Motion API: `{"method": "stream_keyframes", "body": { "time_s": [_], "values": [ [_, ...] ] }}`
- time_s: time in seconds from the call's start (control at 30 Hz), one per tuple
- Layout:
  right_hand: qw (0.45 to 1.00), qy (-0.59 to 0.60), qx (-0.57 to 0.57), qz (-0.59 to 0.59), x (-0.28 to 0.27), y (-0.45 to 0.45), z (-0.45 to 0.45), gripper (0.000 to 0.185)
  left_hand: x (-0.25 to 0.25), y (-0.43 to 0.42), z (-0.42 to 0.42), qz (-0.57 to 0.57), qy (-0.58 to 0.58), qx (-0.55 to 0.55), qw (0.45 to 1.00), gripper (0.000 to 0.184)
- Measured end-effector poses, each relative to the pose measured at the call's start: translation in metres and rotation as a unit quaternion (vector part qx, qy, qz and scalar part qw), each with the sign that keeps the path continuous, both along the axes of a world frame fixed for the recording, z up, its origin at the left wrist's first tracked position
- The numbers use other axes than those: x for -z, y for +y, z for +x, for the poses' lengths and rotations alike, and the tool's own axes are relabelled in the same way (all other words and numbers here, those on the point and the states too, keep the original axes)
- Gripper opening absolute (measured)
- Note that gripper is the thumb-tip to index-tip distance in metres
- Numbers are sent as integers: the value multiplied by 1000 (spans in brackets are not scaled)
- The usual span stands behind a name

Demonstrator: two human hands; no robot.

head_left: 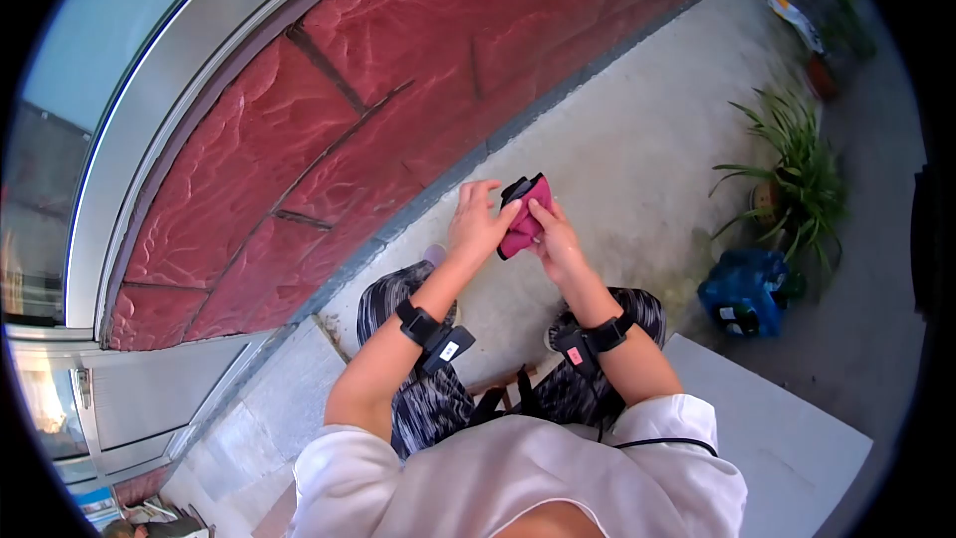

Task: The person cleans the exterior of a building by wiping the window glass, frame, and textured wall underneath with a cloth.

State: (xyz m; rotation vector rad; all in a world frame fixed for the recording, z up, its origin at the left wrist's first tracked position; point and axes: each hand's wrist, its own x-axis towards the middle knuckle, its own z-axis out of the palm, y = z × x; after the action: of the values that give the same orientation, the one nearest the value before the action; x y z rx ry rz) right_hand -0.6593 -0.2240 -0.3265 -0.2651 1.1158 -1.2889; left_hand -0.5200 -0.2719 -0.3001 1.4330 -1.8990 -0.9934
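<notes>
Rough red stone wall (339,110) beside smooth concrete (588,169), and I've got soft magenta cloth (526,219) (black-edged, crumpled) between both hands, its long axis slanting away rightward; left hand (560,244) pinching it, right hand (478,224) thumb pressed on, fingers spread.

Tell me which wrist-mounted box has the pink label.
The right-wrist box. Its label is pink; the left-wrist box has a white one.

A loose white short-sleeved top (498,478), black-and-white streaked trousers (433,399), black wrist straps (416,321) carrying small dark boxes with white or pink labels, and a thin black cable (667,442) are visible.
</notes>
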Motion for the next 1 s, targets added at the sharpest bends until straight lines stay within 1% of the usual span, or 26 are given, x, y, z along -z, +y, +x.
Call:
{"method": "stream_keyframes", "body": {
  "time_s": [0.03, 0.1, 0.13, 0.17, 0.2, 0.23, 0.27, 0.3, 0.33, 0.37, 0.4, 0.43, 0.47, 0.5, 0.53, 0.57, 0.6, 0.63, 0.67, 0.73, 0.77, 0.83, 0.87, 0.9, 0.97, 1.0],
  "values": [
    [1000, 7, 20, 12, 1, 0, -2, 30, 11, 0, 8, -7, 1, 0, 1000, 57],
    [1000, 1, 22, -1, -7, 6, -6, 29, 22, 3, 24, -9, -11, 48, 999, 70],
    [1000, -8, 6, -14, -5, 8, -8, 30, 23, 6, 29, 93, 51, 74, 992, 81],
    [1000, -16, -8, -25, -3, 11, -9, 30, 16, 12, 30, 87, 50, 75, 992, 81],
    [999, -15, -30, -23, -5, 14, -9, 35, 4, 19, 28, 208, 112, 61, 970, 82],
    [999, -15, -28, -28, -7, 17, -9, 35, -8, 25, 26, 325, 171, 47, 929, 84],
    [996, -25, -70, -48, -11, 20, -8, 37, -17, 30, 25, 365, 228, 68, 900, 82],
    [991, -35, -111, -67, -14, 24, -7, 39, -18, 33, 24, 363, 227, 72, 901, 82],
    [991, -19, -121, -56, -13, 27, -6, 47, -17, 37, 22, 344, 228, 70, 908, 76],
    [991, -19, -118, -58, -22, 31, -4, 47, -17, 40, 21, 325, 228, 67, 915, 71],
    [988, 49, -128, -72, -33, 35, -3, 53, -16, 42, 19, 323, 227, 70, 916, 71],
    [980, 118, -137, -86, -41, 37, -3, 60, -16, 43, 16, 297, 242, 43, 923, 63],
    [980, 120, -134, -90, -42, 37, -6, 60, -19, 43, 14, 271, 255, 17, 928, 55],
    [970, 170, -137, -111, -41, 37, -9, 68, -22, 43, 11, 269, 255, 22, 929, 55],
    [957, 220, -139, -129, -41, 39, -14, 75, -25, 43, 10, 254, 272, 9, 928, 50],
    [957, 221, -134, -129, -45, 42, -20, 75, -26, 43, 8, 240, 288, -5, 927, 45],
    [961, 203, -155, -110, -49, 46, -27, 80, -27, 45, 6, 235, 311, -8, 921, 42],
    [963, 184, -173, -91, -52, 51, -34, 84, -28, 46, 4, 238, 309, -3, 921, 42],
    [965, 185, -165, -88, -57, 56, -40, 84, -29, 46, 2, 233, 296, -2, 926, 42],
    [962, 178, -195, -66, -63, 71, -48, 87, -28, 52, -7, 218, 272, 15, 937, 41],
    [965, 177, -183, -61, -66, 78, -51, 87, -29, 57, -16, 224, 269, 27, 936, 41],
    [968, 124, -199, -85, -71, 89, -56, 85, -31, 68, -32, 187, 255, 134, 939, 43],
    [969, 151, -184, -68, -64, 90, -61, 76, -39, 76, -41, 208, 223, 169, 937, 48],
    [970, 154, -174, -66, -59, 92, -67, 76, -45, 82, -47, 210, 223, 179, 935, 48],
    [977, 128, -125, -111, -58, 97, -76, 63, -57, 91, -54, 300, 304, 249, 869, 53],
    [989, 84, -90, -86, -63, 102, -78, 51, -67, 93, -55, 294, 296, 273, 867, 55]
  ]
}}
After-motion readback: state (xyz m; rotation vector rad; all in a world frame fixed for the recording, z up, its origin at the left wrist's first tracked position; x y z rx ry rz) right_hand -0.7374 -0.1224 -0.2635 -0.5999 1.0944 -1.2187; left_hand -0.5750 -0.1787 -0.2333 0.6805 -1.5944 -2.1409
